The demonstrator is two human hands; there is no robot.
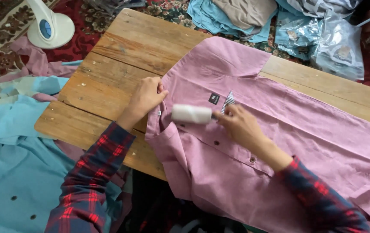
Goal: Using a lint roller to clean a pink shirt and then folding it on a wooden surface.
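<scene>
Soft, even daylight fills the frame, with only faint shadows. The white lint roller (pixel 191 114) at centre is smeared by motion blur; plastic bags (pixel 323 36) at upper right show glare.

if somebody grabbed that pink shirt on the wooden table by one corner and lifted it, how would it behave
The pink shirt would probably sag and fold: it is thin cloth, already creased near the collar. Likely light, since it drapes over the wooden table edge. It may slide, which might be why the left hand presses it.
</scene>
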